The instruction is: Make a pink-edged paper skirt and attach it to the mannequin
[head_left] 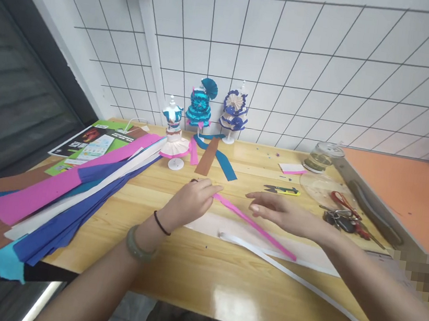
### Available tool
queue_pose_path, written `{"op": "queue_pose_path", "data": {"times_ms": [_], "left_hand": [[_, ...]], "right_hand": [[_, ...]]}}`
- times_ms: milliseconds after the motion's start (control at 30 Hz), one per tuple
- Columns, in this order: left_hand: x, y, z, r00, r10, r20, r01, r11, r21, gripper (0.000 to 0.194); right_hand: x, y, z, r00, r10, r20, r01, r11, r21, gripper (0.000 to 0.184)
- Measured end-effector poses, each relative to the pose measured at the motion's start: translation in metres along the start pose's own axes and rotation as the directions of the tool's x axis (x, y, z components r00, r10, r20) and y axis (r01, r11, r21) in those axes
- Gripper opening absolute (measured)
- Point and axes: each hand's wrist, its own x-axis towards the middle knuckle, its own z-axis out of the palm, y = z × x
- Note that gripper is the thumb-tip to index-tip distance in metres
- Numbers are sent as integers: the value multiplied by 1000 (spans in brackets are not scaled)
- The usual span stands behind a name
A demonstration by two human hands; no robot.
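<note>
My left hand (193,202) is closed with its fingers pinched at the upper end of a narrow pink crepe paper strip (256,228). A small dark bit shows behind its knuckles, too hidden to name. The strip slants down to the right across a wide pale paper strip (206,223) lying on the table. My right hand (279,211) hovers just above and right of the pink strip, fingers stretched and apart, holding nothing. Nearer to me lies a thin white strip (297,279), its left end slightly curled.
Three small dress-form stands, one white and pink (174,147), one teal (199,111), one purple and cream (234,110), stand toward the wall. Crepe paper strips (56,192) are piled left. A yellow-black cutter (282,190), glass jar (320,157), keys (341,219) and red-handled scissors (341,201) lie right.
</note>
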Motion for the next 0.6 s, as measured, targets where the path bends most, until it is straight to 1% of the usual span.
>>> {"op": "queue_pose_path", "data": {"times_ms": [100,133,200,300,367,400,433,500,567,600], "left_hand": [[-11,9,-15,1000,3,-20,-2,1000,22,35],[-15,11,-19,1000,2,-28,-2,1000,20,35],[-23,14,-26,999,-4,-51,5,1000,2,35],[-35,16,-36,995,-43,-93,40,999,-35,36],[-42,16,-42,991,-80,-110,71,994,-80,37],[-46,16,-45,988,-108,-111,95,989,-114,37],[-50,16,-49,985,-144,-100,128,980,-151,37],[-57,14,-56,973,-228,-36,215,950,-226,40],[-65,11,-63,955,-288,74,297,909,-292,49],[-69,10,-67,946,-297,130,324,891,-319,52]], "right_hand": [[15,-22,18,982,-132,132,122,989,77,44],[19,-30,25,973,-171,158,155,982,106,43],[24,-42,38,960,-230,160,206,967,151,40],[26,-54,49,954,-255,158,215,949,231,35],[26,-60,50,952,-241,191,185,946,267,35],[25,-62,48,952,-230,201,175,950,259,35],[24,-65,46,954,-218,204,169,958,232,35],[20,-70,41,961,-190,202,163,976,142,36],[14,-75,35,969,-147,200,139,989,52,37],[11,-77,32,973,-125,194,126,992,11,37]]}}
